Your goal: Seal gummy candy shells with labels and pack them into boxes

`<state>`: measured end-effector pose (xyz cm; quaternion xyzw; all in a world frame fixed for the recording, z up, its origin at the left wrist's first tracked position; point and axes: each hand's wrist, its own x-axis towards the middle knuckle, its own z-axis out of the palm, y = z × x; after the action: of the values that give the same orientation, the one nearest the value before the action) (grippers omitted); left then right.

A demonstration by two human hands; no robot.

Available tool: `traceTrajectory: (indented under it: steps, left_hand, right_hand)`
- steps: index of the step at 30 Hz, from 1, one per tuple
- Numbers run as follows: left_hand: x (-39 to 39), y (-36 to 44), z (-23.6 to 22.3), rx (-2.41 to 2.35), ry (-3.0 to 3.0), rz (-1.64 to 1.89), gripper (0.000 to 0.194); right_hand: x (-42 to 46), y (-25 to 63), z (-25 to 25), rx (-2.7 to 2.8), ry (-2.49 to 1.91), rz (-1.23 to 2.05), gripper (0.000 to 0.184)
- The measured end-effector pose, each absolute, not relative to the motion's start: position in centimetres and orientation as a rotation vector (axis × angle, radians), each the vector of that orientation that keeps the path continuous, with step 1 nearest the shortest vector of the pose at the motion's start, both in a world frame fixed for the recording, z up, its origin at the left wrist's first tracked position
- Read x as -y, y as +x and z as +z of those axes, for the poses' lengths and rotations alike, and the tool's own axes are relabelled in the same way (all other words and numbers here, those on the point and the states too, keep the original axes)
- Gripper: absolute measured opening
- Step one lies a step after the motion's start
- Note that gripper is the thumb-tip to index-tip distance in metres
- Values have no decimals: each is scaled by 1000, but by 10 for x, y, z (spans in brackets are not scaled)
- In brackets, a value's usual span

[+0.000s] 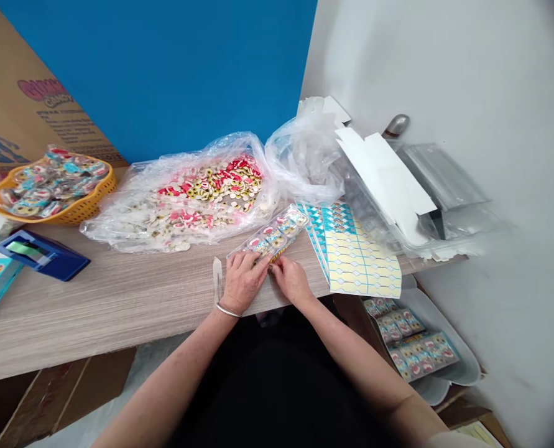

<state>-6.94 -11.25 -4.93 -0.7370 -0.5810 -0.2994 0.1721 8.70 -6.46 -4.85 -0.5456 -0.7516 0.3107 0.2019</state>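
A long clear plastic pack of gummy candies [281, 229] lies slanted at the table's front edge, with rows of small colourful pieces inside. My left hand [243, 281], with a silver bangle at its wrist, grips the near end from the left, fingers over the top. At the pack's near right corner, my right hand [293, 280] is closed, thumb and forefinger pinching its edge. The fingers cover part of the near end. Beside my left wrist lies a narrow white paper strip [217, 278].
A large clear bag of loose red, white and yellow candies [216, 186] lies behind. Left are a yellow basket [78, 213] and blue tape dispenser [43, 255]. Right are sticker sheets [365, 264] and a plastic tray with white cards [388, 177]. Filled packs [423, 356] sit in a bin below.
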Motion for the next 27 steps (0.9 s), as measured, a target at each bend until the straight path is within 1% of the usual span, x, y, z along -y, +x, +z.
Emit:
traceTrajectory:
  steps: [2,5,8,10,13,16,19,23,27]
  left_hand:
    - [112,-70,-50,1660,-2092,-844,31]
    - [114,-72,-50,1684,-2135,-856,38]
    - [121,-76,-49,1677,-2198,-907,50]
    - [128,-80,-49,1691,-2194,-951,61]
    - [140,-85,-53,1791,-2107,-1052,80]
    - [147,-90,-60,1916,-2014,-1173,90]
    - [151,-93,-66,1994,-2033,-1201,87]
    - [155,-90,-62,1947,-2032,-1135,82]
    - [151,-79,-45,1779,-2046,-917,63]
  right_hand:
    - [63,89,-43,2224,-1597,766,20]
    - [59,95,-33,2374,-1594,661,16]
    - [54,110,-20,2439,-1572,626,13]
    - [50,120,-12,2432,-1554,612,12]
    - [46,128,-2,2435,-1352,484,12]
    - [41,123,7,2552,-985,277,23]
    - [35,111,14,2709,-751,146,27]
    - [30,105,13,2779,-660,89,32]
    - [32,109,3,2705,-664,179,34]
